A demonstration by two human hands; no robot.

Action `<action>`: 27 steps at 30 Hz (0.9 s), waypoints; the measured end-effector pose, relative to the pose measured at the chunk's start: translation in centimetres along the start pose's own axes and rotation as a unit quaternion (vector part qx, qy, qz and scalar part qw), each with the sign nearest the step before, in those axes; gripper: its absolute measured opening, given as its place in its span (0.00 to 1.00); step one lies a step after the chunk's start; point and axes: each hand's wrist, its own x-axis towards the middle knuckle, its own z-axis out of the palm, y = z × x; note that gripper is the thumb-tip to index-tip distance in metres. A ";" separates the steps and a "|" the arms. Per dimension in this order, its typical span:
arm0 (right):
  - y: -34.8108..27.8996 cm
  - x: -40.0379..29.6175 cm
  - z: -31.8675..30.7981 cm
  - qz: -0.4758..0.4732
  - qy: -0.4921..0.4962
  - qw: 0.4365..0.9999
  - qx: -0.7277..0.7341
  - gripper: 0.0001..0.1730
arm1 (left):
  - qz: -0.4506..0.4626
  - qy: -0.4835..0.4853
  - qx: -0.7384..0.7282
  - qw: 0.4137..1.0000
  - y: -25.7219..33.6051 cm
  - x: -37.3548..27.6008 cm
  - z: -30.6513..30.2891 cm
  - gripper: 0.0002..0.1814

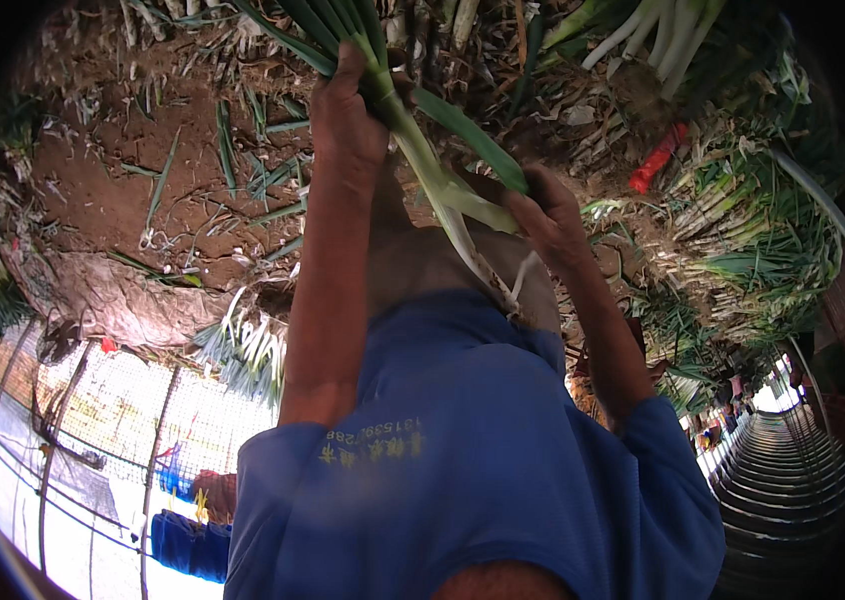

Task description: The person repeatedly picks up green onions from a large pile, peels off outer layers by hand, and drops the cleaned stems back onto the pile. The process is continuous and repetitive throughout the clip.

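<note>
My left hand [350,112] grips a long Welsh onion [434,180] where its green leaves begin. The leaves fan out past the top edge of the view. Its pale stalk slants down to the right, and the root end lies in front of my blue shirt. My right hand [554,217] pinches a loosened outer leaf [475,139] beside the stalk. The leaf's pale sheath [479,202] stands away from the stalk and appears still joined to it.
Onion piles [737,247] lie at the right, near a red wrapper [659,157]. Leaf scraps litter the soil [92,157] at the left. More onions [246,349] lie beside a crumpled sheet [122,292]. Blue cloth [186,544] hangs along the mesh side of a tunnel-shaped shelter.
</note>
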 end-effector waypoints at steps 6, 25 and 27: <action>4.8 -5.7 -6.1 -0.046 -0.005 0.922 -0.383 0.36 | 0.055 -0.061 -0.002 0.997 1.3 0.5 1.4 0.23; 23.9 -19.0 -17.0 0.157 0.007 0.810 -0.564 0.13 | 0.147 -0.154 -0.084 0.973 15.8 4.4 -5.4 0.27; 22.1 -17.3 -16.8 0.138 -0.048 0.820 -0.553 0.14 | 0.130 -0.163 -0.106 0.972 15.9 4.0 -6.1 0.27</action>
